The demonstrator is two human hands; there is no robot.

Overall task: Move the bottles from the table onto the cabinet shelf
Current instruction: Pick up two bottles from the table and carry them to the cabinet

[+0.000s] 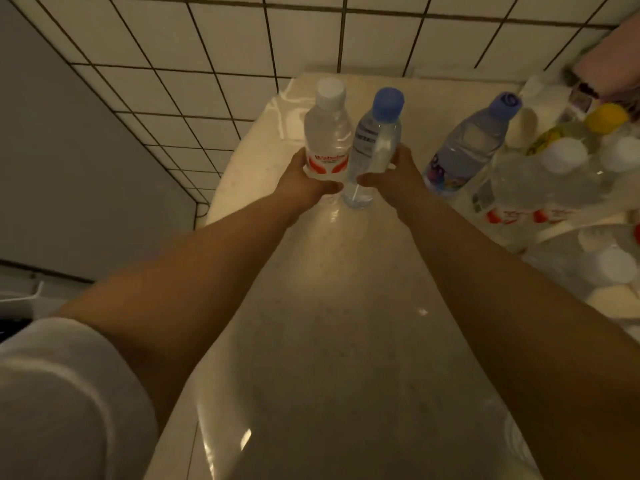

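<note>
Both hands reach forward over the pale table point(311, 341), each wrapped around a bottle. At about 11 o'clock from the frame's centre, the left hand point(304, 181) grasps the white-capped bottle point(327, 133) low on its red-and-white label. Touching it on the 3 o'clock side, the blue-capped bottle point(375, 143) is gripped by the right hand point(391, 178) — both bottles upright, thumbs nearly meeting in front. Whether their bases rest on the table or hang just above it, I cannot tell. A third bottle with a purple cap point(471, 147) stands toward 2 o'clock, beside a crowd of further bottles point(554, 174) — mostly white caps, one yellow.
</note>
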